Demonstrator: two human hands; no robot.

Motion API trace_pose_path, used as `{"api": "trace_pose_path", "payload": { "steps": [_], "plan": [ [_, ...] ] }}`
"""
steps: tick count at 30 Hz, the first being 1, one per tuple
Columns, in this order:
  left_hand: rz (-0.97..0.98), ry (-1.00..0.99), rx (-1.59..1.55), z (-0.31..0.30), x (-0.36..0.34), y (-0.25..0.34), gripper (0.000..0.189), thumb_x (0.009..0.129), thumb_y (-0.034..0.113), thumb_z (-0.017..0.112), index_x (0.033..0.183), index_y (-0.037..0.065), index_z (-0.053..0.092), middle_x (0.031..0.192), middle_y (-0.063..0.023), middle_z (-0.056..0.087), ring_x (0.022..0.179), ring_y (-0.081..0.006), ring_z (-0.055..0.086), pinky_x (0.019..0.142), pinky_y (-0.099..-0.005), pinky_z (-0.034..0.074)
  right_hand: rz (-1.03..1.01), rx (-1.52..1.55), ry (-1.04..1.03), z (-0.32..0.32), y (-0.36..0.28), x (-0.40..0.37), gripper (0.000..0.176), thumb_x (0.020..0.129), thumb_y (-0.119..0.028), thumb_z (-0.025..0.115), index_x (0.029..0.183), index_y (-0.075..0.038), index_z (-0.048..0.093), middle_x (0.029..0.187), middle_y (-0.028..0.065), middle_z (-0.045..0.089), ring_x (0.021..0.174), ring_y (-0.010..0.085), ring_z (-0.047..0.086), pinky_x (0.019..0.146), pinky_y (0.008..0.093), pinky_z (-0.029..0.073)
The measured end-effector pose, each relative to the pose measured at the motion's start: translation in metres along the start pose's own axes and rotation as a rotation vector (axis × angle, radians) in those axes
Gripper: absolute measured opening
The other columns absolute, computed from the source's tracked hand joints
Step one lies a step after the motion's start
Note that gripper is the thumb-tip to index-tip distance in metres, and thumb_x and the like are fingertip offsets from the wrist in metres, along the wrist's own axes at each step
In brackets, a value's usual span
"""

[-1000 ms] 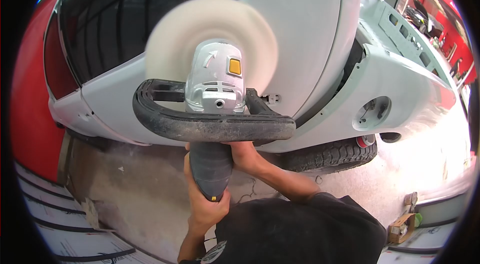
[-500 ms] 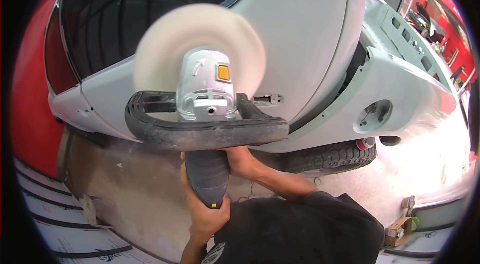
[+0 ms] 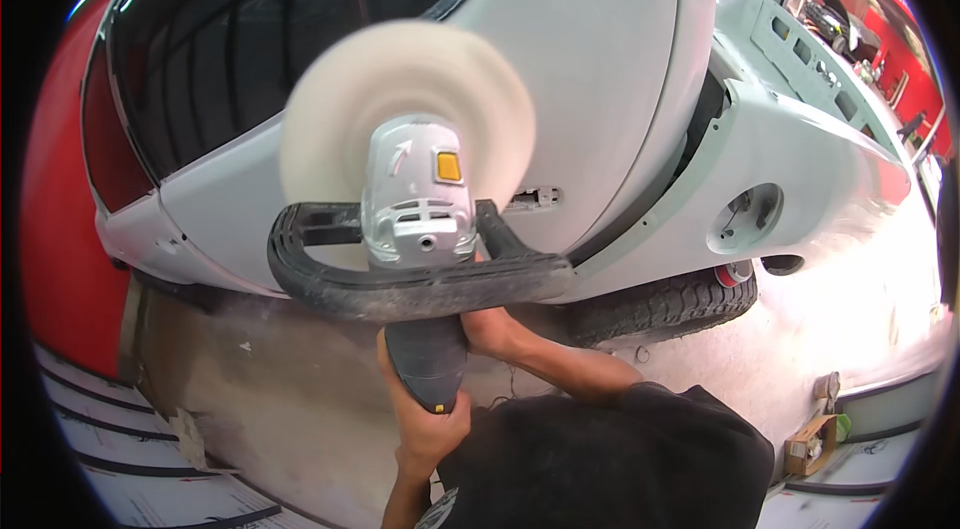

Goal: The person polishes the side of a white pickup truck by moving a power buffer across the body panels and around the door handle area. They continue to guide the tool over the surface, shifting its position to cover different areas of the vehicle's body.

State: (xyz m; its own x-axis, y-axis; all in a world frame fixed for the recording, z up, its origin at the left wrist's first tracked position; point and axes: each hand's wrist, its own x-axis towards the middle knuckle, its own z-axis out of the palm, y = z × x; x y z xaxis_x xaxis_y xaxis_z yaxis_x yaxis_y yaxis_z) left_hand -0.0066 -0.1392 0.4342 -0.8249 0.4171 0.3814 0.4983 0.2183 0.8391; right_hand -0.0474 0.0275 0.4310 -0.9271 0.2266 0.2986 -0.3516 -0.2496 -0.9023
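Fisheye distortion, black vignette; floor (image 3: pixel 840 319) glaring white rightward; pad (image 3: pixel 410 74) motion-blurred.

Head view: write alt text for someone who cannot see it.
A person's left hand grips a power tool with a blurred, pale round pad in front of a white car body; the right hand is partly hidden behind the power tool.

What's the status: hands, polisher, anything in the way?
Left hand gripping polisher; right hand partly hidden behind it. Pad blurred as if spinning, facing white panel; contact unclear. Slot close beside pad.
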Motion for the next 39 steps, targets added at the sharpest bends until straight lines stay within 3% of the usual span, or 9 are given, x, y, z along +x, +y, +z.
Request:
{"api": "trace_pose_path", "payload": {
  "steps": [2, 7, 11, 14, 17, 23, 26, 32, 39],
  "plan": [
    [-0.161, 0.029, -0.084, -0.002, -0.017, -0.023, 0.106, 0.072, -0.002, 0.072, 0.160, -0.004, 0.013, 0.147, -0.0236, 0.040, 0.138, -0.0329, 0.043, 0.117, -0.0425, 0.033, -0.038, -0.274, -0.078, 0.003, 0.035, 0.003, 0.033, 0.102, -0.025, 0.058, 0.122, 0.001, 0.063, 0.119, 0.0172, 0.067, 0.112, 0.0286, 0.062, 0.101, 0.0424, 0.047],
    [-0.042, 0.066, 0.079, -0.008, -0.025, -0.049, 0.102, 0.080, 0.005, 0.078, 0.158, -0.010, 0.015, 0.146, -0.0262, 0.042, 0.136, -0.0328, 0.047, 0.115, -0.0414, 0.036, -0.079, -0.625, -0.081, 0.013, 0.009, -0.005, 0.037, 0.101, -0.029, 0.059, 0.123, 0.000, 0.062, 0.121, 0.0197, 0.066, 0.112, 0.0304, 0.061, 0.098, 0.0431, 0.049],
    [0.018, 0.000, 0.067, -0.001, -0.013, -0.042, 0.104, 0.079, 0.005, 0.079, 0.158, -0.012, 0.014, 0.143, -0.0257, 0.044, 0.132, -0.0317, 0.050, 0.112, -0.0428, 0.040, 0.003, -0.445, 0.057, -0.006, 0.010, -0.014, 0.057, 0.101, -0.041, 0.065, 0.135, 0.001, 0.047, 0.130, 0.0134, 0.060, 0.113, 0.0227, 0.060, 0.098, 0.0420, 0.051],
    [-0.076, -0.086, -0.036, 0.017, -0.008, -0.042, 0.104, 0.076, 0.004, 0.078, 0.157, -0.010, 0.014, 0.140, -0.0244, 0.049, 0.129, -0.0314, 0.053, 0.111, -0.0419, 0.041, 0.027, -0.021, 0.092, -0.062, 0.071, -0.045, 0.070, 0.100, -0.051, 0.065, 0.141, 0.001, 0.044, 0.133, 0.0127, 0.058, 0.114, 0.0214, 0.059, 0.099, 0.0419, 0.051],
    [0.126, -0.159, -0.100, 0.034, 0.021, -0.014, 0.101, 0.075, -0.002, 0.073, 0.159, -0.001, 0.019, 0.139, -0.0272, 0.053, 0.127, -0.0370, 0.059, 0.106, -0.0417, 0.047, -0.031, 0.277, 0.117, -0.084, 0.043, -0.057, 0.085, 0.096, -0.066, 0.061, 0.145, 0.001, 0.043, 0.136, 0.0144, 0.058, 0.117, 0.0224, 0.060, 0.102, 0.0420, 0.050],
    [0.102, -0.335, -0.214, 0.049, 0.047, 0.008, 0.101, 0.075, -0.003, 0.074, 0.160, 0.006, 0.020, 0.139, -0.0302, 0.057, 0.124, -0.0462, 0.062, 0.101, -0.0452, 0.051, -0.264, 0.291, 0.265, -0.066, -0.022, -0.053, 0.058, 0.100, -0.062, 0.055, 0.105, -0.005, 0.060, 0.104, 0.0067, 0.067, 0.091, 0.0141, 0.063, 0.076, 0.0297, 0.054],
    [0.103, -0.355, -0.249, 0.042, 0.043, -0.005, 0.101, 0.076, -0.002, 0.074, 0.160, 0.005, 0.019, 0.142, -0.0294, 0.054, 0.130, -0.0432, 0.059, 0.105, -0.0448, 0.048, -0.190, 0.182, 0.163, -0.095, 0.033, -0.068, 0.079, 0.098, -0.072, 0.049, 0.128, 0.001, 0.056, 0.125, 0.0126, 0.064, 0.110, 0.0210, 0.062, 0.092, 0.0371, 0.052],
    [-0.018, -0.219, -0.038, 0.014, -0.001, -0.080, 0.107, 0.075, 0.007, 0.081, 0.157, -0.012, 0.014, 0.140, -0.0266, 0.047, 0.129, -0.0342, 0.053, 0.110, -0.0440, 0.041, -0.066, -0.153, 0.045, -0.043, 0.071, -0.039, 0.068, 0.096, -0.063, 0.055, 0.121, 0.001, 0.059, 0.121, 0.0120, 0.065, 0.107, 0.0200, 0.063, 0.091, 0.0366, 0.053],
    [-0.025, -0.052, 0.132, -0.036, -0.018, -0.125, 0.108, 0.080, 0.008, 0.081, 0.158, -0.015, 0.010, 0.144, -0.0281, 0.044, 0.131, -0.0350, 0.052, 0.111, -0.0432, 0.041, -0.091, -0.391, -0.069, 0.035, 0.074, 0.010, 0.056, 0.094, -0.052, 0.061, 0.114, 0.000, 0.062, 0.116, 0.0112, 0.068, 0.104, 0.0188, 0.064, 0.090, 0.0361, 0.054]
  ]
}}
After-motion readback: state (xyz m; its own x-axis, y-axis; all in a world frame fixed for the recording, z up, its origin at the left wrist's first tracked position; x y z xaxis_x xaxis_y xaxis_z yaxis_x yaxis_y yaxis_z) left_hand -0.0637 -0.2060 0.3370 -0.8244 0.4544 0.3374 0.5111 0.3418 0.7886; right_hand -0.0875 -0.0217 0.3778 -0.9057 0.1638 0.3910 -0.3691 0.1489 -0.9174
